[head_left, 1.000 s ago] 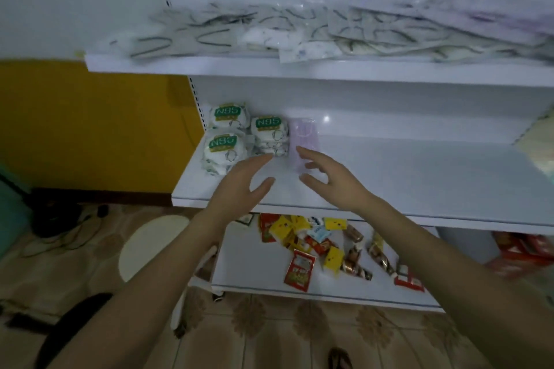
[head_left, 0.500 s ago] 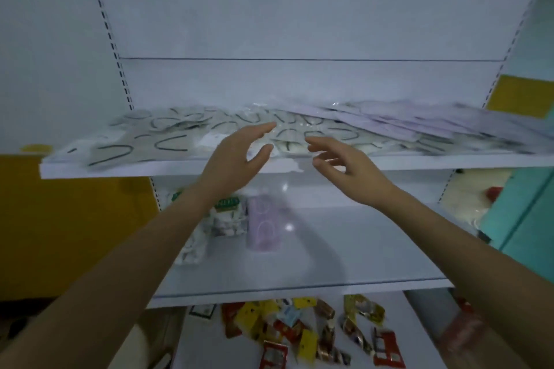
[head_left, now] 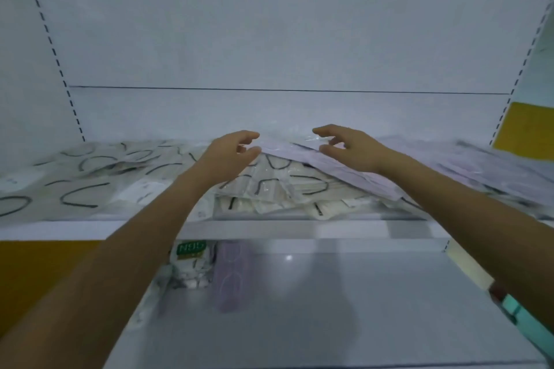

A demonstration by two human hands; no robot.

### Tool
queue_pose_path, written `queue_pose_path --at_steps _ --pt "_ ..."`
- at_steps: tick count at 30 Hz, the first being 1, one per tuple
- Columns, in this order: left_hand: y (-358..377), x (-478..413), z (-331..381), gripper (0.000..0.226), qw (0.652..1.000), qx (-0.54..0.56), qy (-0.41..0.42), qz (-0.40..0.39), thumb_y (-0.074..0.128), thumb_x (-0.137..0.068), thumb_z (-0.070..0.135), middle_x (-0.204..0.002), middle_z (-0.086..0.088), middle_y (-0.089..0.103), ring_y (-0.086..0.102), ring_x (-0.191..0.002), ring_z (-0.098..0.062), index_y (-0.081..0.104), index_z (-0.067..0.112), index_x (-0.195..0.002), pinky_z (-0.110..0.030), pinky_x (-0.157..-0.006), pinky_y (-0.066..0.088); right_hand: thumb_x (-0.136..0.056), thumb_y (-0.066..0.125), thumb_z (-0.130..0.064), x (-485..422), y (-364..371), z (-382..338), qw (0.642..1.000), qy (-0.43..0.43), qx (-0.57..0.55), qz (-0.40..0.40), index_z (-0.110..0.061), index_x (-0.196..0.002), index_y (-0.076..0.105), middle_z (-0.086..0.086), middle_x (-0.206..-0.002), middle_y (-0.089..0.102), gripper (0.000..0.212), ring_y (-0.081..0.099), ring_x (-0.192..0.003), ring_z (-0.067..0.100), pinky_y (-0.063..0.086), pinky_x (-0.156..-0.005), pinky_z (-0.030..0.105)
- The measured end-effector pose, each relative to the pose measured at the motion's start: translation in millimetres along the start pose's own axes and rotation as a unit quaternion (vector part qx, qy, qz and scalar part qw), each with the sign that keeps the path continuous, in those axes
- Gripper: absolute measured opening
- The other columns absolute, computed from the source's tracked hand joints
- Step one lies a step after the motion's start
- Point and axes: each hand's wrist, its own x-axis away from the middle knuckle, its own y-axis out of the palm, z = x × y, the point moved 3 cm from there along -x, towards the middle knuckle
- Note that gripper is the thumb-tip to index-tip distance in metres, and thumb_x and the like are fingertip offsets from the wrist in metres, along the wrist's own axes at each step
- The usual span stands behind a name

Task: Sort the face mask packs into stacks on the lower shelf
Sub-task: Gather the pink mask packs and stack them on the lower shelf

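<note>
Head view. One second back, both hands were down at the lower shelf beside the stacks. They had since risen to the upper shelf (head_left: 269,229), and the camera had tilted up with them. Judgement: one placement finished, next pick beginning.

Left hand (head_left: 227,156) and right hand (head_left: 350,150) hovered just apart at frame centre, over the edge of a lilac pack (head_left: 344,169). On both hands the fingers were spread and loosely curled, thumb apart from index, and nothing was pinched yet. Whether the left fingertips touched the wrapper could not be told.

The lilac pack lay tilted over white packs with black ear loops (head_left: 269,186). More white packs spread toward 9 o'clock and more lilac ones toward 3 o'clock, so most of the sorting remained.

On the lower shelf (head_left: 374,308), at 7 o'clock from centre, stood a green-labelled stack (head_left: 192,263). A lilac stack (head_left: 230,275) stood just beside it at its 3 o'clock.

Writing: the green label read roughly "NBG", blurred. No print was readable on the upper-shelf wrappers.

Judgement: thin, slippery film packs may slide, dragging neighbours off the edge.
</note>
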Motion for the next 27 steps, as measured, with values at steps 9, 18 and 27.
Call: queue_pose_path --at_steps 9,18,27 --pt "16 -20 -29 0.040 0.996 -0.050 -0.076 0.028 0.054 -0.094 0.028 -0.130 -0.003 0.055 0.051 -0.103 -0.009 0.049 0.018 -0.133 -0.020 -0.087 0.037 -0.101 0.033 -0.034 -75 56 12 0.978 -0.009 0.069 -0.196 -0.023 -0.146 0.025 0.003 -0.149 0.036 0.048 0.036 -0.134 0.023 0.026 -0.108 0.031" --pt "13 -30 -44 0.039 0.993 -0.051 -0.101 0.038 0.055 -0.093 0.025 -0.129 -0.003 0.056 0.054 -0.112 -0.016 0.051 0.017 -0.131 -0.020 -0.086 0.036 -0.091 0.059 -0.031 -101 59 17 0.993 -0.002 -0.040 -0.109 -0.018 -0.138 0.041 0.007 -0.137 0.048 0.052 0.045 -0.126 0.021 0.033 -0.101 0.027" --pt "7 -30 -54 0.038 0.994 -0.044 -0.095 0.039 0.055 -0.093 0.024 -0.128 -0.004 0.056 0.054 -0.112 -0.017 0.051 0.015 -0.130 -0.021 -0.087 0.038 -0.081 0.071 -0.020 -119 73 12 0.990 0.037 -0.057 -0.126 -0.016 -0.139 0.038 0.003 -0.114 0.051 0.067 0.050 -0.103 0.018 0.038 -0.082 0.020"
